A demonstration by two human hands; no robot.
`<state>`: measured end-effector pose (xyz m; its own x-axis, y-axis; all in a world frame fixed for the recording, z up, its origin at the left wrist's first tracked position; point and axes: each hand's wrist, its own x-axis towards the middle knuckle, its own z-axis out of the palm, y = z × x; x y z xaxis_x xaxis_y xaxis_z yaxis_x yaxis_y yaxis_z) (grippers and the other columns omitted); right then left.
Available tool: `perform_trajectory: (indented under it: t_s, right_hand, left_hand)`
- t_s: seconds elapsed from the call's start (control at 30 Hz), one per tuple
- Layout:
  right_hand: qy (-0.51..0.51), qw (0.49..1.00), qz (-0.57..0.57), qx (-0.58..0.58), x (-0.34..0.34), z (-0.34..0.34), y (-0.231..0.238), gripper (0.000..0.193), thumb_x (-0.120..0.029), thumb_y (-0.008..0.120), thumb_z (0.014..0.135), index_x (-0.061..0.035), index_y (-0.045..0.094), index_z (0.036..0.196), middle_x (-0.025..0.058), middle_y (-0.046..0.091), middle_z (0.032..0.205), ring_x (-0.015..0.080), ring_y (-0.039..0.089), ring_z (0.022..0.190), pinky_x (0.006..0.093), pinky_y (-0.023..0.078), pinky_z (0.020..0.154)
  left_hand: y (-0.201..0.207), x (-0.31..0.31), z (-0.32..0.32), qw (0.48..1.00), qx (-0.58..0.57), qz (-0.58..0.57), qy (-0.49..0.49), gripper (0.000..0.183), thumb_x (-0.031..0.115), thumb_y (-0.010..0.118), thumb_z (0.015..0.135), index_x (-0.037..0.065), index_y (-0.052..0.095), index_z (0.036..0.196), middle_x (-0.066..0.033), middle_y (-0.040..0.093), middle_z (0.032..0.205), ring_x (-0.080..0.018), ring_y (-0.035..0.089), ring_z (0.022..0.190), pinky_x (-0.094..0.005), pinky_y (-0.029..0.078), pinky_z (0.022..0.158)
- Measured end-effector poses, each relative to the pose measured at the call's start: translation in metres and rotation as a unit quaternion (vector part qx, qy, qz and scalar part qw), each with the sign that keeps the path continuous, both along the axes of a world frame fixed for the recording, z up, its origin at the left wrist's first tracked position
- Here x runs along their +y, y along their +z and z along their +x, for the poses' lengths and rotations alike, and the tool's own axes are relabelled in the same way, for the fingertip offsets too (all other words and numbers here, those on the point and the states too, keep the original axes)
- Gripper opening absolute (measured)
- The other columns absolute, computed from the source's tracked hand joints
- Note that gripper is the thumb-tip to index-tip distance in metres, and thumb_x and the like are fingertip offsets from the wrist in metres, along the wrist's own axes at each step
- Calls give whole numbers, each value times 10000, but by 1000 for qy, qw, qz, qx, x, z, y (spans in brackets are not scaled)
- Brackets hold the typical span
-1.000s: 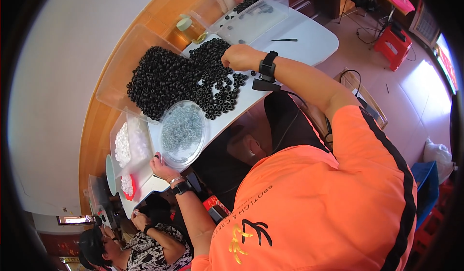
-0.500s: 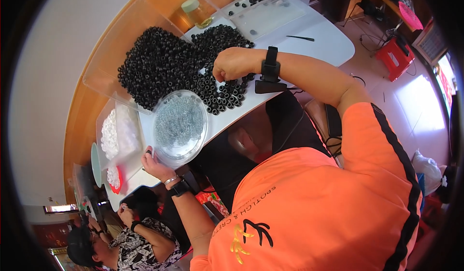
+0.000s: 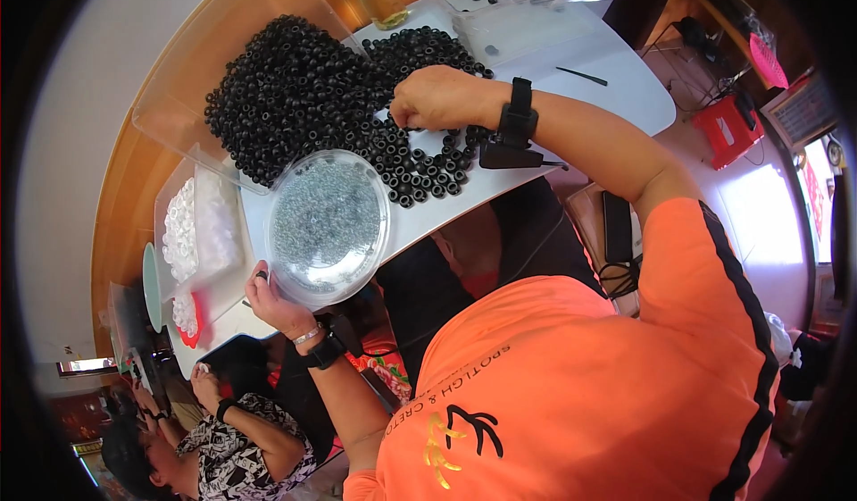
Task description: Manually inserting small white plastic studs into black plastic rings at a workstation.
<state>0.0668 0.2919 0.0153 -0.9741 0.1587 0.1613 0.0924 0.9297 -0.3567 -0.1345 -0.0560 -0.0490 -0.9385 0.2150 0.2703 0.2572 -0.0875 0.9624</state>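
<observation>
The right hand (image 3: 439, 97) rests knuckles-up on the near edge of the heap of black rings (image 3: 303, 90), fingers curled down among them; whether they pinch 1 I cannot tell. The left hand (image 3: 272, 300) lies well apart, at the near rim of the round clear dish (image 3: 328, 224), its fingertips closed on 1 small black ring (image 3: 261, 275). The heap spreads away from the right hand, toward the clear tray (image 3: 192, 72), so the right is nearer.

I wear an orange short-sleeved shirt (image 3: 580, 385) with a black stripe down the sleeve toward three o'clock, a black wristband (image 3: 518, 112) on my right wrist, and a black watch (image 3: 323, 351) beside a thin silver bracelet (image 3: 306, 335) on my left.
</observation>
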Motion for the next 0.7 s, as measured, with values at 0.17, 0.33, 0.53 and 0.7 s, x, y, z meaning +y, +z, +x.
perform_trajectory:
  t_s: [0.17, 0.33, 0.53, 0.7]
  right_hand:
    - [41, 998, 39, -4, -7, -9, -16, 188, -119, 637, 759, -85, 711, 929, 105, 655, 855, 304, 644, 875, 412, 509, 757]
    - [50, 993, 100, 34, 5, -12, -30, 145, -127, 649, 708, -79, 672, 842, 125, 635, 785, 324, 645, 813, 441, 508, 714]
    - [109, 990, 85, -20, -4, 8, 5, 372, -140, 615, 811, -98, 630, 1180, 146, 620, 1045, 325, 593, 1040, 428, 483, 871]
    - [93, 992, 78, -36, -12, 63, 42, 293, -196, 618, 821, -80, 670, 1086, 131, 663, 982, 321, 633, 962, 419, 488, 829]
  left_hand:
    - [2, -1, 9, 1000, -7, 10, -4, 289, 161, 404, 971, -58, 544, 1098, -130, 573, 1119, -193, 534, 1041, -331, 425, 930]
    - [-5, 5, -1, 1000, 10, 8, -13, 293, 170, 411, 979, -62, 556, 1086, -133, 575, 1111, -214, 543, 1033, -343, 438, 917]
    - [-21, -19, -29, 991, 102, -90, -10, 358, 187, 393, 1000, -115, 535, 1130, -212, 587, 1175, -301, 549, 1106, -408, 434, 972]
    - [-11, -24, -29, 964, 178, -196, -15, 363, 185, 382, 1006, -129, 478, 1161, -256, 582, 1210, -332, 543, 1165, -414, 437, 991]
